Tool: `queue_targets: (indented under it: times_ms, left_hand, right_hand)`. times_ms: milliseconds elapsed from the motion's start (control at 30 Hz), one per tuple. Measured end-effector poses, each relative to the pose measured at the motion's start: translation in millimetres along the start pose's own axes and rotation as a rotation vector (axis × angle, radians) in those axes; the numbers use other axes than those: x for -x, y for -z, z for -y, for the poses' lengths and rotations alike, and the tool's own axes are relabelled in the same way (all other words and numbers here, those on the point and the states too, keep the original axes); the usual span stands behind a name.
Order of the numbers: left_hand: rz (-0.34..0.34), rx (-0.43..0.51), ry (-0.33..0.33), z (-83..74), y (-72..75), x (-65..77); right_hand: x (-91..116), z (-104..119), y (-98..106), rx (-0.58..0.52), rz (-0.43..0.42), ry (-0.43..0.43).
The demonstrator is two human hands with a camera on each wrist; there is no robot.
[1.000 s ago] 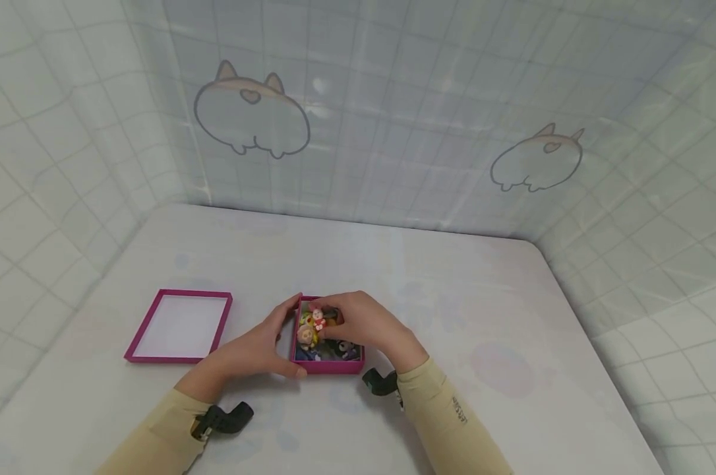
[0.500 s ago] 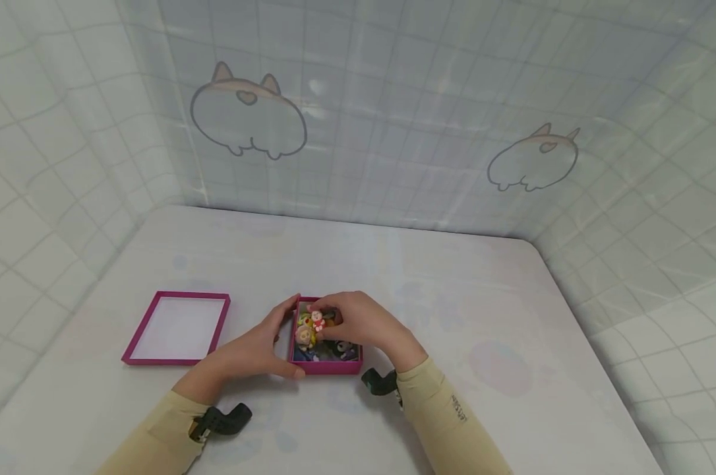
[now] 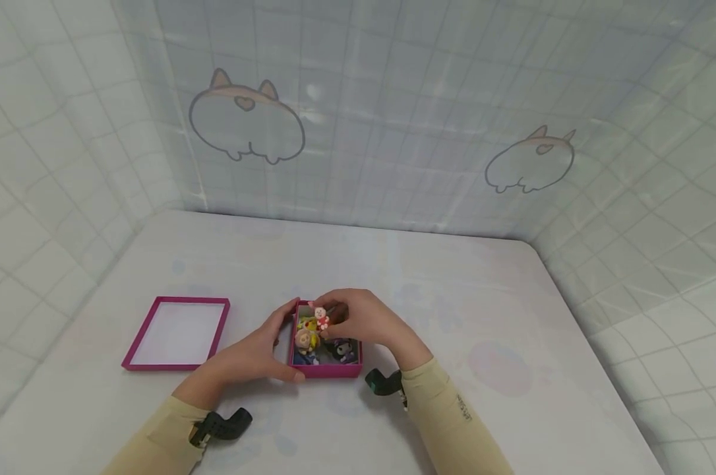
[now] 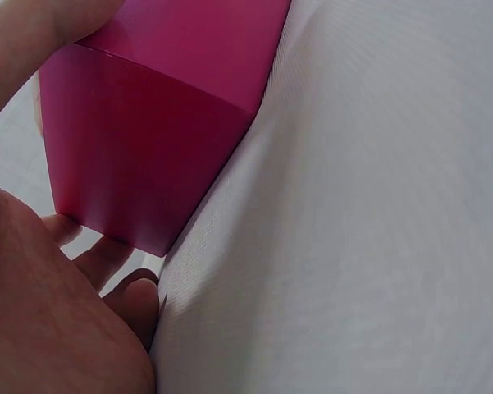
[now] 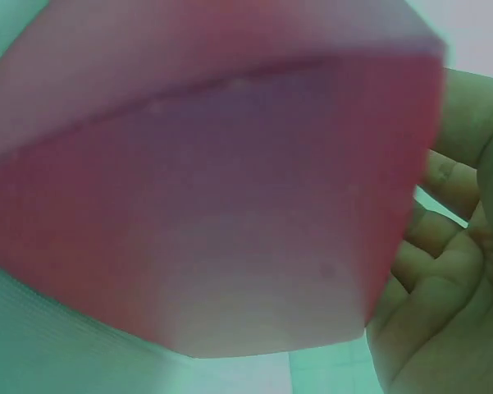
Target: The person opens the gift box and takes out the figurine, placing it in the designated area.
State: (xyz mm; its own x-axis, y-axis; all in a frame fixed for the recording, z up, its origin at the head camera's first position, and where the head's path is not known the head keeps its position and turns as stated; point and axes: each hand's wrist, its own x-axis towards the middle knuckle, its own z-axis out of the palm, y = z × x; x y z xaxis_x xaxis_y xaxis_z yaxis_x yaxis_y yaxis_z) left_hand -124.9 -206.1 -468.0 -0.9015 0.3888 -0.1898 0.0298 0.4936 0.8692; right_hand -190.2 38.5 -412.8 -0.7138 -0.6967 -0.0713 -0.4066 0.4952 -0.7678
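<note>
A small magenta box [image 3: 328, 372] stands on the table in the middle of the head view, its top uncovered. My left hand [image 3: 254, 356] grips its left side, thumb at the front corner and fingers at the back; the left wrist view shows these fingers against the box wall [image 4: 131, 156]. Over the box, my right hand [image 3: 372, 323] pinches a small pink pig figurine [image 3: 321, 318] dressed in red. Inside lie several other figurines, among them a beige-headed one [image 3: 303, 340] and a dark one [image 3: 345, 349]. The right wrist view shows mostly the box's outer wall [image 5: 271, 222], with the figurine hidden behind it.
A square lid [image 3: 224, 323] with a magenta rim and white inside lies on the table to the left of the box. The pale table [image 3: 453, 297] is bordered by tile-patterned curtains [image 3: 387, 119] at the back and both sides.
The right hand and the pig figurine have shifted slightly to the right over the box, and more of the dark figurine shows. The left hand keeps its grip.
</note>
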Motion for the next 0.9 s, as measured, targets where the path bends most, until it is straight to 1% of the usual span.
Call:
queue_targets:
  times_ms: [200,400,667,900]
  left_hand:
    - [0.002,0.026,0.015,0.3,-1.1,-0.7]
    - [0.002,0.036,0.013,-0.5,-1.2,-1.2]
    - [0.009,0.049,0.008,-1.6,-0.1,-1.9]
    - [0.013,0.059,0.017,-0.1,-1.1,-1.5]
  right_hand:
    - [4.2,-3.1,9.9,-0.023,-0.055,0.008]
    - [13.6,-10.9,33.0,-0.050,-0.130,0.018]
    - [27.3,-31.6,64.5,-0.001,-0.241,-0.042]
    - [34.4,-52.4,81.1,-0.002,-0.274,-0.122]
